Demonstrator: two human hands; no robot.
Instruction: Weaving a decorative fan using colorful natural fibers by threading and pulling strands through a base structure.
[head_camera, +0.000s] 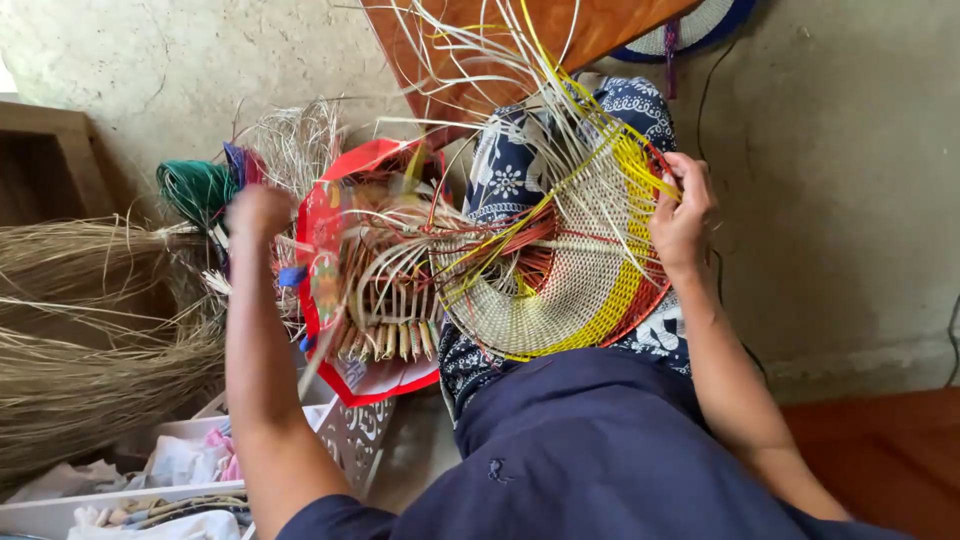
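The round woven piece (570, 270) is gripped at its rim by the right hand (682, 215); the blurred left hand (258, 212) is raised, its grip unclear.

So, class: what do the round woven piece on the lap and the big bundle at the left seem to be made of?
Woven piece: thin, stiff cane or plastic strips, probably; smooth cream, yellow and red strands with loose ends fanning out. Bundle: dried grass or straw, seemingly; dull tan, matte, fine fibres.
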